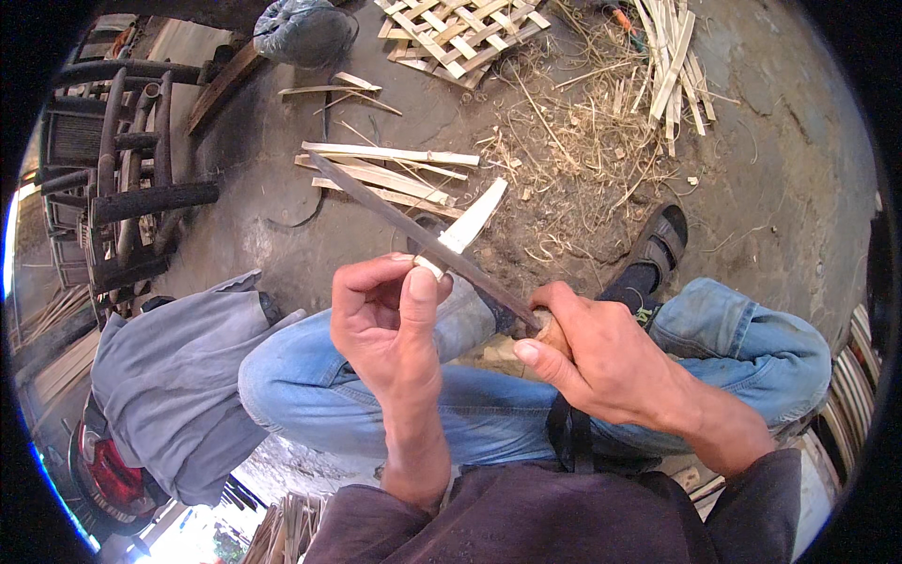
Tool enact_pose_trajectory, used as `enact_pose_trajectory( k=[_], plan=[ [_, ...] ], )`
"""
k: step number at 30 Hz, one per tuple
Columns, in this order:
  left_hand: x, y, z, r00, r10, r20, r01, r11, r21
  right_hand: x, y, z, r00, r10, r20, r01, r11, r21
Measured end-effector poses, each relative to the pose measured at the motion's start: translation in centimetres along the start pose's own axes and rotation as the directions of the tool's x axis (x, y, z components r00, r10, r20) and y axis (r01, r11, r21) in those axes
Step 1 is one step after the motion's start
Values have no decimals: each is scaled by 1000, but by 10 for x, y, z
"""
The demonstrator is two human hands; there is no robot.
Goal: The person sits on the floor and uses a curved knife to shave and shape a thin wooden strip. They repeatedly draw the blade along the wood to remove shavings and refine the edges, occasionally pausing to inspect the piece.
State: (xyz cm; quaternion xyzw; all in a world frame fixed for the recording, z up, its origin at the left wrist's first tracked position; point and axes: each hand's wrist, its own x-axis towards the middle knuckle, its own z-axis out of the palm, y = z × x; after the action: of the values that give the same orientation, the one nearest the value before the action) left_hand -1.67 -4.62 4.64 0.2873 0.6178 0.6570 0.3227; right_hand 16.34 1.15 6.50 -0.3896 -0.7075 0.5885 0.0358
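Note:
Between thumb and fingers, my left hand point(390, 320) pinches the near end of a pale, short wooden strip point(476, 216) that points away to the upper right. My right hand point(601, 352) is wrapped round the wooden handle point(552, 331) of a long knife point(399, 218). Its dark blade runs up and to the left, crossing the strip just beyond my left fingertips and seeming to touch it. The blade's tip reaches over several pale strips point(390, 176) lying on the ground.
A woven lattice panel point(460, 38) lies at the far middle, near scattered shavings point(564, 141) and a strip bundle point(672, 66). Dark wooden frames point(127, 169) and a grey cloth point(183, 367) are on the left. A bluish plastic bag point(303, 31) sits far left. My sandalled foot point(662, 244) rests ahead.

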Motion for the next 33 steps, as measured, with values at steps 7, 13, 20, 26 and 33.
enact_pose_trajectory(
  k=[7,13,20,26,33],
  plan=[
    [-1,2,2,1000,-5,-3,5,1000,16,3,-2,1,999,-21,-44,15,991,-132],
    [0,-2,2,999,-24,-22,25,999,36,2,3,6,985,-85,-148,29,938,-345],
    [-1,-2,5,1000,-28,-9,28,1000,-8,-1,5,7,987,-95,-131,60,967,-248],
    [-2,6,4,999,-34,5,34,999,17,-2,-6,-9,994,52,93,-74,965,251],
    [-3,3,4,1000,-16,-4,16,999,33,-8,-1,-4,999,-30,-24,30,999,14]
  ],
)
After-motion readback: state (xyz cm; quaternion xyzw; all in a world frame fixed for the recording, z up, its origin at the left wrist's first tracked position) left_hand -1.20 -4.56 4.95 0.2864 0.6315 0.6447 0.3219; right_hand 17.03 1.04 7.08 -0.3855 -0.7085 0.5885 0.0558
